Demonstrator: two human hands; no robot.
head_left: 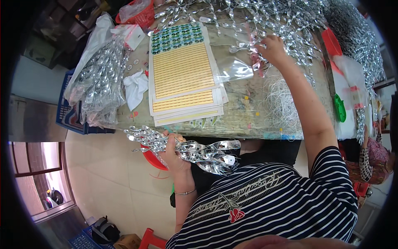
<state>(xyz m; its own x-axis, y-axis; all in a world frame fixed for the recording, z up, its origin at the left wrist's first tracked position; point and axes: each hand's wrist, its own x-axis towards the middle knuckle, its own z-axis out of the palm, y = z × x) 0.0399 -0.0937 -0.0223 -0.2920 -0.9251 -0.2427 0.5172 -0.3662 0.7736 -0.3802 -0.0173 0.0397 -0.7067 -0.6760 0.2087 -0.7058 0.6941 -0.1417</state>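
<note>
My left hand [175, 154] is closed around the middle of a bundle of shiny silver twisted foil strips [207, 152], held just off the table's near edge. The strips stick out on both sides of the fist, and their right ends lie close to my striped shirt. At the far side of the table my right hand [273, 50] reaches out with bent fingers. Its fingertips close on a silver twisted strip [241, 46] beside the large loose pile of strips [286, 18]; part of the grip is hidden. Just below is a clear plastic bag [238, 71] with pink marks nearby.
Sheets of yellow and green stickers [184, 70] lie stacked mid-table. A tangle of white thread [284, 103] sits near the front edge. Bagged silver strips [103, 79] fill the left side, by a blue crate [66, 110]. A green tray [340, 107] lies at right. Another person [375, 159] sits beyond.
</note>
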